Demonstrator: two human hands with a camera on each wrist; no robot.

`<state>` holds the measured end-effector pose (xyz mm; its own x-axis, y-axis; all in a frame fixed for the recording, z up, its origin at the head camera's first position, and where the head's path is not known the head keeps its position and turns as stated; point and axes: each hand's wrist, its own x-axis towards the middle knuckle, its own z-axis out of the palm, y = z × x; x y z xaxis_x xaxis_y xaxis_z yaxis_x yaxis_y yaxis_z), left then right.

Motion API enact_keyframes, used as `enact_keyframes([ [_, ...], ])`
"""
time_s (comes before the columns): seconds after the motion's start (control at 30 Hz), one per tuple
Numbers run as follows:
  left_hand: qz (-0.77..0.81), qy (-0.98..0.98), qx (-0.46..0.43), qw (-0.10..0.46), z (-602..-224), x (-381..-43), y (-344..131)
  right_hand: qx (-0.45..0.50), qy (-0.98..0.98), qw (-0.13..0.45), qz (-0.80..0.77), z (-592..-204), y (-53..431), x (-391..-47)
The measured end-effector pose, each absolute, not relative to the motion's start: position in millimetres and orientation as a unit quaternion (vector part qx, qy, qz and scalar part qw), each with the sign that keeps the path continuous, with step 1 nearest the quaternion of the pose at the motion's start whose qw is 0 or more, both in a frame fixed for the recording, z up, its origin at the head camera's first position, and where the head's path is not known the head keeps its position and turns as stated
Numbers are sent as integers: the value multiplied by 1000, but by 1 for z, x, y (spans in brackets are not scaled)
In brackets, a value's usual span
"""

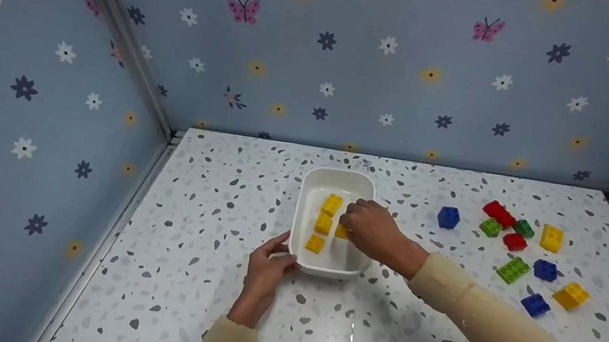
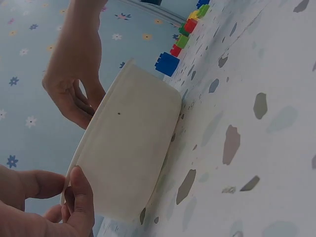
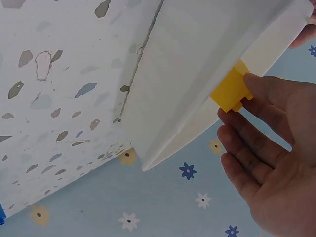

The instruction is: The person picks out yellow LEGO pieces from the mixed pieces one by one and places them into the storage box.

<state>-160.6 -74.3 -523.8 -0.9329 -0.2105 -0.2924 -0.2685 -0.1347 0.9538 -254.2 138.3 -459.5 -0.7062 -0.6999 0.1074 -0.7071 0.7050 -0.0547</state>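
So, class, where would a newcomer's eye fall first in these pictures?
Most likely on the white tub, where three yellow bricks lie and the right hand pinches another yellow brick. Next, perhaps, the scattered bricks in red, blue, green and yellow to the tub's right. Behind the table, the blue wall shows flowers and butterflies.

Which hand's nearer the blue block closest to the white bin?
Right. The right hand is over the white bin, pinching a yellow block, left of the blue block in the head view. The left hand is farther left, gripping the bin's near-left corner.
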Motion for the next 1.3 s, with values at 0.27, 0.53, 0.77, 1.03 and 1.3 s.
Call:
enact_keyframes([
  [0.27, 721, 666, -188, 25, -523, -161, -74, 372, -928, -16, 22, -467, 130, -256],
  [0.53, 721, 667, -185, 21, -522, -161, -75, 377, -926, -26, 4, -474, 128, -254],
  [0.77, 724, 667, -174, 16, -522, -159, -75, 371, -928, -34, -16, -477, 127, -252],
  [1.03, 735, 656, -172, 18, -523, -159, -74, 367, -930, -22, 3, -477, 133, -248],
  [1.3, 729, 658, -188, 23, -522, -160, -73, 338, -937, 21, 87, -461, 152, -244],
])
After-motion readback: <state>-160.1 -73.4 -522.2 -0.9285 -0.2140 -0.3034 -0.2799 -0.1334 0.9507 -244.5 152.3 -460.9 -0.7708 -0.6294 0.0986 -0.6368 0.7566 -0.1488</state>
